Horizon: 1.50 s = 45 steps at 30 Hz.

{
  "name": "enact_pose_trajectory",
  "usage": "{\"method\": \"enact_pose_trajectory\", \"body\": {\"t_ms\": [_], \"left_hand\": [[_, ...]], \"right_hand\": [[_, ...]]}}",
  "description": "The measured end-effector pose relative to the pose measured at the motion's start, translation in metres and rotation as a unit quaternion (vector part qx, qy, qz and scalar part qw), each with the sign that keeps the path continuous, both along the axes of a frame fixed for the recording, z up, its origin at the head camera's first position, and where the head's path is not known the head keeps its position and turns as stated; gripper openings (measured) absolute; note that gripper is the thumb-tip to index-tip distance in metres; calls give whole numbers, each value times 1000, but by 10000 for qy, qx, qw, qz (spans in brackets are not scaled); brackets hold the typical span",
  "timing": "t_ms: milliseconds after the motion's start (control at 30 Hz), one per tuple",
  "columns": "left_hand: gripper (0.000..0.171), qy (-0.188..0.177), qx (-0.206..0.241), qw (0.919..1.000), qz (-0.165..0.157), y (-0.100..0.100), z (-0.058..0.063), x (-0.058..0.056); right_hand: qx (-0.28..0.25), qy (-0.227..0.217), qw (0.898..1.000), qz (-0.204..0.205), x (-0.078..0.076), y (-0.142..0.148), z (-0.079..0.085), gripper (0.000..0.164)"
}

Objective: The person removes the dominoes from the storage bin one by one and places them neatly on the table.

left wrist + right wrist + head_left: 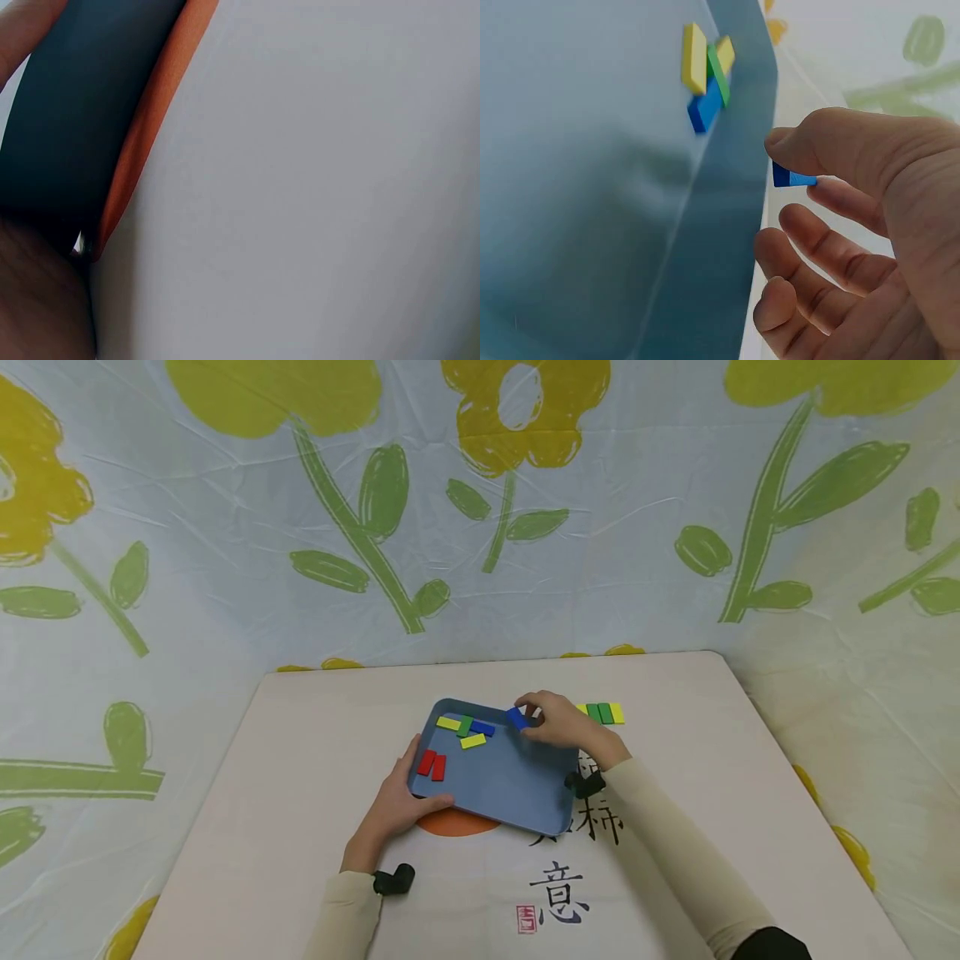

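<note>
A blue-grey tray (502, 785) sits at a slant on the table. At its near left corner my left hand (397, 797) grips it, thumb by the near rim and fingers along the left side. Above the far right part of the tray, my right hand (558, 720) pinches a blue block (517, 718) between thumb and forefinger; the other fingers hang loosely curled in the right wrist view. Inside the tray, two red blocks (438, 767) lie at the left. Farther back are two yellow blocks (473, 741), a green block (465, 727) and another blue block (483, 728).
Behind my right hand, a row of yellow and green blocks (605, 713) lies on the table (330, 727). An orange disc (457, 823) and black characters (558, 893) mark the surface near the tray. A flower-printed cloth (600, 568) hangs behind the table.
</note>
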State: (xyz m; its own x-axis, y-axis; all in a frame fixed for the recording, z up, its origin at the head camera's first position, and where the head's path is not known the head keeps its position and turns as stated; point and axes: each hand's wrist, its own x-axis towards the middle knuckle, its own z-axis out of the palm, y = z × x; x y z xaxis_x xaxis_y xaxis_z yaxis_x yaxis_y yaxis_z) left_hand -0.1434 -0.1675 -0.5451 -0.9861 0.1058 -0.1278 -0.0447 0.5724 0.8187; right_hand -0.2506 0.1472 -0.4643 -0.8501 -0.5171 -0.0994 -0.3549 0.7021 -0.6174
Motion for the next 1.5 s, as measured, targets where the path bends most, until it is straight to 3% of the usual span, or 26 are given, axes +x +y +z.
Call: {"method": "enact_pose_trajectory", "body": {"t_ms": [333,500,1500], "left_hand": [[112,-41,0,10000,-43,1,1,1],[112,-43,3,10000,-42,1,1,1],[112,-63,11,10000,-39,0,3,1]], "right_hand": [[-17,-251,9988,-428,2,49,5,52],[42,-132,9985,-529,2,66,4,52],[374,-171,9887,-1442,-5,132,-10,53]]}}
